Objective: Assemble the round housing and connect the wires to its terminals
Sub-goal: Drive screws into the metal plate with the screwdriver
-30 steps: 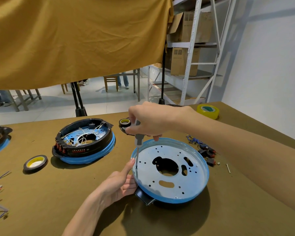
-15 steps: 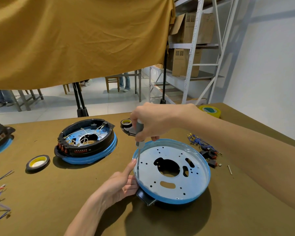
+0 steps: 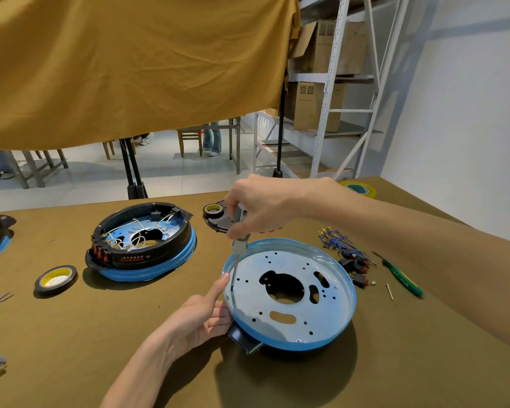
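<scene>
olive table point(image 3: 100, 334), housings point(image 3: 289, 293), tape rolls point(image 3: 55, 276), perhaps connectors point(image 3: 354, 265)

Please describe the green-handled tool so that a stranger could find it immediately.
Start at the round blue-rimmed plate under the hands. Right of it, past the wire bundle, lies the green screwdriver. It is the only bright green thing on the table.
</scene>
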The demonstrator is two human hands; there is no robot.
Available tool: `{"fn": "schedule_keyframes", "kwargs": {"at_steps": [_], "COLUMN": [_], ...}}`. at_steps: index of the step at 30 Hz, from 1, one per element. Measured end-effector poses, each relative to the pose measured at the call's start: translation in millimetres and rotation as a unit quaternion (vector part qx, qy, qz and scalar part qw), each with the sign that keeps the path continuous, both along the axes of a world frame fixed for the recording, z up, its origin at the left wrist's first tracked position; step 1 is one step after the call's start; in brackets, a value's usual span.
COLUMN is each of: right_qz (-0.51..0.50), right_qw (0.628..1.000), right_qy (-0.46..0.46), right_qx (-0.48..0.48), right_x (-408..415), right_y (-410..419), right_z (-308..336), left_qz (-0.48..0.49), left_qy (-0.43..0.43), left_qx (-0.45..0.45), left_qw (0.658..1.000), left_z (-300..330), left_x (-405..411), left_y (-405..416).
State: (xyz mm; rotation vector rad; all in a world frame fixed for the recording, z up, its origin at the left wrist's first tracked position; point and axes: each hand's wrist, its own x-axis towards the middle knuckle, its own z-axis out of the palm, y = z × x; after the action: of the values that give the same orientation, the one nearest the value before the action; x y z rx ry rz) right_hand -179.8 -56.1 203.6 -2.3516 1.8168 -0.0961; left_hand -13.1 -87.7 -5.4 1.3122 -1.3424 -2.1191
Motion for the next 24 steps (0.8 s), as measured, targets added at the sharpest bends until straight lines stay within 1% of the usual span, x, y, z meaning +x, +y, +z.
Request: {"fn": "schedule_keyframes", "kwargs": {"at_steps": [4,7,13,20,24], "right_qz": [0.002,0.03,0.06,0.034,0.023], "right_qw": [0.999,0.999,0.997,0.998,0.999], "right_qy": [0.011,0.035,0.033,0.01,0.003], "right_qx": [0.045,0.017,0.034,0.043,0.033], "right_x": [-3.6,-0.6,6.8,2.9,2.4], "right_y": [-2.4,-6.1,-14.9,-18.9,-18.2], "right_z": [3.7,5.7,4.4,4.7,1.4], "left_qz": [-0.003,-0.001,-0.008,-0.012,-0.01], "left_qy": [0.007,0.008,-0.008,-0.015,-0.016], "left_qx": [0.0,-0.003,-0.02,-0.028,-0.027], "left_qw": [1.0,1.0,1.0,0.999,0.999], "left_z": [-0.7,-2.1,-5.8,-9.1,-11.3], "left_x": [-0.4,0.0,-0.3,0.4,0.6], "left_y": [-0.8,-1.3,-4.0,-6.4,-8.1]}}
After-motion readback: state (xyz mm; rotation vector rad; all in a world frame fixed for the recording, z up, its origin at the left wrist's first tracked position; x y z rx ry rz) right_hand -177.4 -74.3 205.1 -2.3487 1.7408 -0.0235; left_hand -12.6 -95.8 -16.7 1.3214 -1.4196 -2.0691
